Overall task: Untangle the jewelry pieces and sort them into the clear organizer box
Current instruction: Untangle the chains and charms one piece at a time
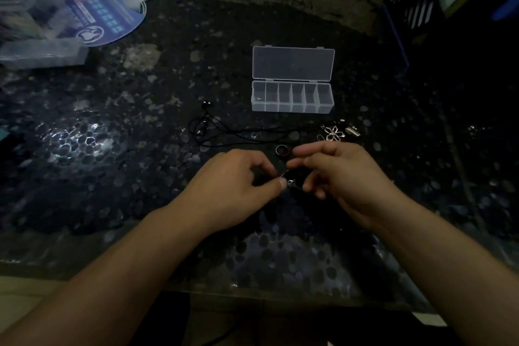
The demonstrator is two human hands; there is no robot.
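Left hand (233,185) and right hand (341,177) meet just in front of the ring (282,150), fingers curled, both pinching a small silver piece (290,182). Behind the ring: black cord (224,132), flower pendant (334,132), then open clear organizer box (292,98) on the tabletop (112,135).

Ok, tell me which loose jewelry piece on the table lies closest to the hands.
The dark ring, just beyond the fingertips. The flower pendant and black cord necklace lie farther back, toward the organizer box.

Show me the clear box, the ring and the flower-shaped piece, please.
clear organizer box (292,98), head view, on its row of compartments.
ring (281,150), head view, on its band.
flower pendant (334,132), head view, on its centre.
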